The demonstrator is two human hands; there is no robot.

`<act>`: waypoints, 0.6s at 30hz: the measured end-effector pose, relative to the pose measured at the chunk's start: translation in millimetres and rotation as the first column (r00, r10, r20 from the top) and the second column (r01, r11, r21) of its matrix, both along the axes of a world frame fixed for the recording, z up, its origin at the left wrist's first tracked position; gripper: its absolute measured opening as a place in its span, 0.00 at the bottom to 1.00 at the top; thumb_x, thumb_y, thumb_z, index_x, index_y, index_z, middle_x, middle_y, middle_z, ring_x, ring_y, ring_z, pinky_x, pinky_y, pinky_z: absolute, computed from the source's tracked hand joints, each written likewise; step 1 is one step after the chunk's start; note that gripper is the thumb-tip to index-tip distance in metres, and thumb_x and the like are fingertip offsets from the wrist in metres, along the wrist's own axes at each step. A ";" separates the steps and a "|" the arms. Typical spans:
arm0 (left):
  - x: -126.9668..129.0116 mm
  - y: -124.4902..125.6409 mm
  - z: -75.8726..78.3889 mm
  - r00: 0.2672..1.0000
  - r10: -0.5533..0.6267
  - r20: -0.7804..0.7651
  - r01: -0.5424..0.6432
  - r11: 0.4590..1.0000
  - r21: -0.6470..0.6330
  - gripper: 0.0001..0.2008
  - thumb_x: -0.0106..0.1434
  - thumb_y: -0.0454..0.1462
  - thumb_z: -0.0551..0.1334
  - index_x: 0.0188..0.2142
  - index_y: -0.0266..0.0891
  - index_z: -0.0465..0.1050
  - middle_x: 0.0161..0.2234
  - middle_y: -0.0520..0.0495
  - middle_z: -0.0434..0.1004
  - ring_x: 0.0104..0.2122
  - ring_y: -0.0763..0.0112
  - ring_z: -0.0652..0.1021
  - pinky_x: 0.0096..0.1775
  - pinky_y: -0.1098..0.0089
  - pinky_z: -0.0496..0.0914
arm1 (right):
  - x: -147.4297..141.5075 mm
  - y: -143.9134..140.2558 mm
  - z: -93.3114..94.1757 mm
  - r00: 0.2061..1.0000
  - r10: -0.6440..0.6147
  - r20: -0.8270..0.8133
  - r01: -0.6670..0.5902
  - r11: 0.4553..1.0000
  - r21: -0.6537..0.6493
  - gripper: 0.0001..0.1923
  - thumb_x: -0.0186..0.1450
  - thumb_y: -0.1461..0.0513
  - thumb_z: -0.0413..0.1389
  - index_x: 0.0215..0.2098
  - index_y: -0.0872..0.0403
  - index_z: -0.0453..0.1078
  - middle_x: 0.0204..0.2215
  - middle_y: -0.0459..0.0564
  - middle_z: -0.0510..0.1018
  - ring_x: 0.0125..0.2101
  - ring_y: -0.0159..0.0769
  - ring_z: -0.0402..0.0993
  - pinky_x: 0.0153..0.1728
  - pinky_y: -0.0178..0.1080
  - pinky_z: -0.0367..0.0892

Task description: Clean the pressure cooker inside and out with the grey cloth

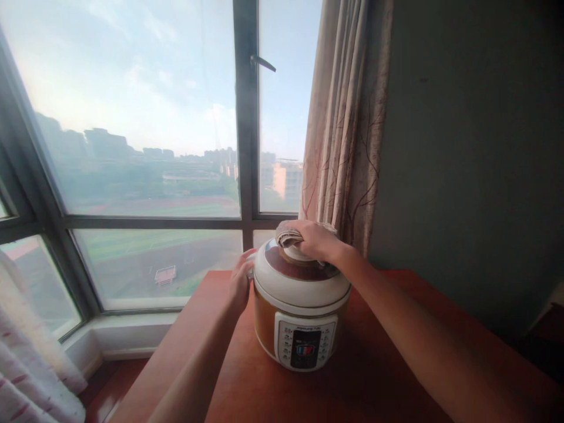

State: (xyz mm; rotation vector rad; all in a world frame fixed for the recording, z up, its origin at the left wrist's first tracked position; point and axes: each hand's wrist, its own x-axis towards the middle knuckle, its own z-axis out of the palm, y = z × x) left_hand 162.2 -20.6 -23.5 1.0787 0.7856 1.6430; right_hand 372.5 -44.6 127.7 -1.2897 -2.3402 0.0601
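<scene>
An electric pressure cooker [304,294], white and brown with a control panel on its front, stands upright on a reddish-brown table [238,376]. My left hand [241,281] is closed round the handle on the cooker's left side. On top of the lid, my right hand [317,239] grips a folded, greyish cloth [288,234] and presses it against the lid's knob area. The cloth and hand hide most of the knob.
Large windows [150,188] with dark frames rise behind the table, with a handle [263,63] on one pane. A patterned curtain [343,117] hangs behind the cooker, beside a dark wall [462,164]. Another curtain [35,352] is at lower left.
</scene>
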 end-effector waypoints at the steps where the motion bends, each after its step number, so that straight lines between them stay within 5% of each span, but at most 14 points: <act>1: -0.5 -0.4 -0.2 1.000 -0.004 -0.002 0.004 1.000 -0.003 0.23 0.52 0.41 0.63 0.48 0.39 0.73 0.32 0.51 0.78 0.28 0.71 0.72 0.31 0.72 0.62 | -0.2 -6.5 -7.0 0.999 -0.004 0.042 0.000 0.995 0.099 0.26 0.62 0.67 0.54 0.59 0.53 0.68 0.60 0.54 0.70 0.59 0.45 0.63 0.61 0.45 0.57; 5: -1.3 -0.3 0.0 1.000 -0.024 -0.020 0.024 0.999 -0.030 0.24 0.53 0.42 0.63 0.50 0.40 0.72 0.33 0.51 0.78 0.28 0.72 0.72 0.31 0.72 0.62 | 0.6 -37.3 -35.5 0.992 -0.036 0.123 -0.003 0.954 0.299 0.31 0.61 0.66 0.54 0.64 0.58 0.63 0.66 0.58 0.62 0.65 0.51 0.53 0.66 0.54 0.43; 10: 4.9 -7.5 4.9 0.992 0.109 -0.071 -0.115 0.989 -0.092 0.24 0.56 0.43 0.62 0.51 0.38 0.70 0.37 0.49 0.77 0.33 0.69 0.74 0.34 0.70 0.66 | 3.5 -76.1 -59.2 0.997 0.063 0.050 -0.073 0.968 0.241 0.33 0.59 0.64 0.57 0.64 0.55 0.63 0.64 0.55 0.65 0.64 0.49 0.57 0.66 0.54 0.41; 12: 8.5 -21.3 6.3 0.949 0.291 -0.125 -0.300 0.952 -0.062 0.22 0.59 0.44 0.60 0.51 0.37 0.69 0.43 0.45 0.76 0.41 0.64 0.75 0.42 0.67 0.68 | 3.7 -88.5 -63.8 0.994 0.086 -0.065 -0.072 0.977 0.200 0.33 0.59 0.65 0.57 0.63 0.53 0.64 0.63 0.54 0.67 0.63 0.48 0.60 0.66 0.54 0.44; 15: 15.6 -57.2 6.5 0.815 0.550 -0.183 -0.527 0.834 0.163 0.17 0.63 0.43 0.59 0.48 0.38 0.71 0.48 0.43 0.73 0.51 0.60 0.73 0.53 0.63 0.66 | -0.7 -102.0 -61.8 0.926 0.116 -0.358 -0.069 0.987 0.142 0.26 0.61 0.64 0.56 0.59 0.51 0.69 0.59 0.53 0.72 0.60 0.46 0.65 0.64 0.53 0.51; 18: 28.4 -100.6 7.0 0.827 0.541 -0.152 -0.473 0.816 0.332 0.13 0.64 0.44 0.60 0.42 0.40 0.76 0.49 0.43 0.74 0.55 0.57 0.71 0.57 0.61 0.65 | -15.8 -110.5 -52.0 0.725 0.120 -0.678 -0.111 0.992 0.057 0.21 0.64 0.61 0.55 0.55 0.52 0.72 0.53 0.51 0.77 0.55 0.45 0.71 0.61 0.49 0.60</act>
